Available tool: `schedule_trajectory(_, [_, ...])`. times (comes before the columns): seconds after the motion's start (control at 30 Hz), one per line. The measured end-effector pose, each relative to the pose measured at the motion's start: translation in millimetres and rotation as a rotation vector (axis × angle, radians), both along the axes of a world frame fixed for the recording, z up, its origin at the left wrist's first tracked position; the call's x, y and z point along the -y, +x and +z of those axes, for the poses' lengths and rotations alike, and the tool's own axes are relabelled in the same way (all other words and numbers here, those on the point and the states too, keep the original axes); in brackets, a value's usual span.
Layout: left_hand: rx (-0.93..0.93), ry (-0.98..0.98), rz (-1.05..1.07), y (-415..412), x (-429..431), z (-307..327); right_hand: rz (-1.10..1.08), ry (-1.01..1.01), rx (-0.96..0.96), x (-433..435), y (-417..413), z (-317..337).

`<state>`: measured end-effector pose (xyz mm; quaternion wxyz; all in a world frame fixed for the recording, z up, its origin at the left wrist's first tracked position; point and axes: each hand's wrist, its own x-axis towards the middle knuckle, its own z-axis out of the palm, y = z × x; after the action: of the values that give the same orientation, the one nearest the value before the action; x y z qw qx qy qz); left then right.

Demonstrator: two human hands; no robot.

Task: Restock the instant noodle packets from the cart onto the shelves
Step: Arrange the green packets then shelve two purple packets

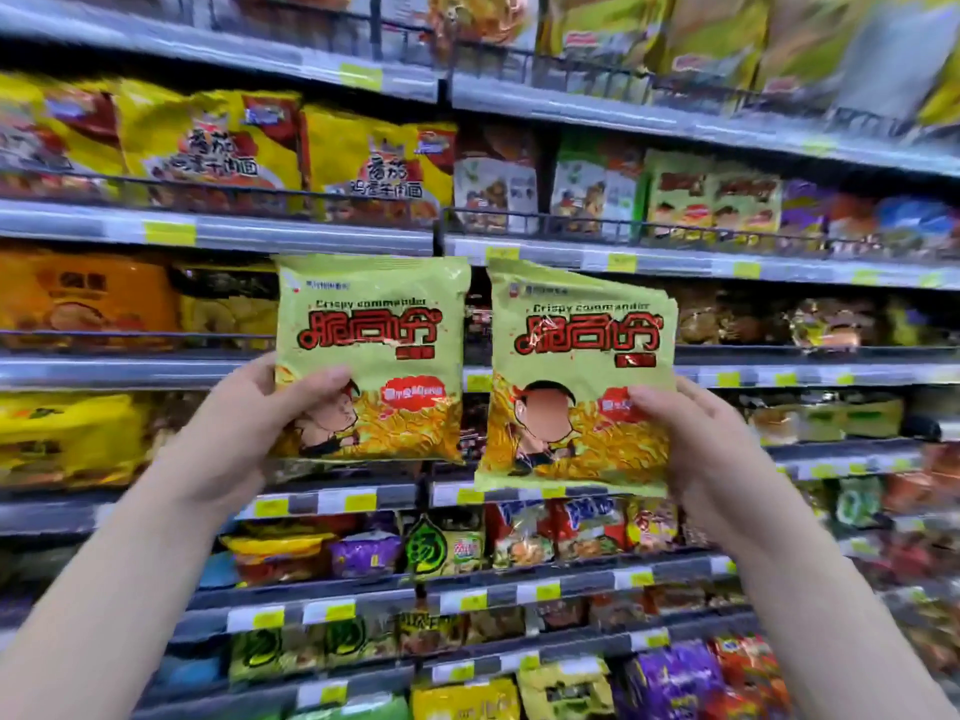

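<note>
I hold up two light-green noodle packets with red lettering, side by side in front of the shelves. My left hand (244, 423) grips the left packet (379, 324) by its lower left edge, thumb across the front. My right hand (701, 449) grips the right packet (576, 366) at its lower right edge, thumb on the front. Both packets stand upright with their printed fronts toward me, the right one slightly lower. The cart is out of view.
Grey shelves (218, 228) with yellow price tags fill the view, several tiers high. Yellow packets (208, 142) sit at upper left, green and brown ones (711, 200) at upper right, mixed small packets (447, 548) on the lower tiers.
</note>
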<state>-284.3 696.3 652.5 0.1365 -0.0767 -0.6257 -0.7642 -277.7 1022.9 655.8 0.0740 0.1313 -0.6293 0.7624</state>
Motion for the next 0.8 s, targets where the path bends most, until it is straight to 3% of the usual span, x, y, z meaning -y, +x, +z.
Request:
schedule_trajectory(0.43, [-0.146, -0.057, -0.34, -94.2, -165.1, 41.6, -0.376, -0.037, -0.093, -150.0, 30.6, 26.1])
schedule_trajectory(0.8, [-0.194, -0.103, -0.407, -208.9, -203.2, 79.1, -0.462, 0.007, -0.136, -191.8, -67.5, 54.2])
